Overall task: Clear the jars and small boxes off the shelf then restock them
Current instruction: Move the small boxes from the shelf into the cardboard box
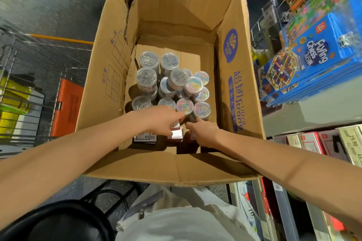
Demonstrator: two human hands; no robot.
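Two hands reach down into an open cardboard box [109, 60]. The left hand [160, 121] has its fingers bent downward at the near row of jars. The right hand [205, 133] is just beside it and stretches one finger toward the same place. The fingertips of both hands are hidden, so I cannot tell if either hand grips something.

Just beyond the hands, clear round jars stand close together on the bottom of the cardboard box. The jars of silver paper clips [146, 76] are in front of the left hand and the jars of coloured paper clips [194, 86] are in front of the right hand. Some jars stand on top of others. Under the hands and between them lie small boxes [176, 135], red and white.

Right of the right hand, outside the cardboard box, blue Flying Chess game boxes [313, 53] lie in a stack. Left of the left hand is a wire trolley [23, 88].
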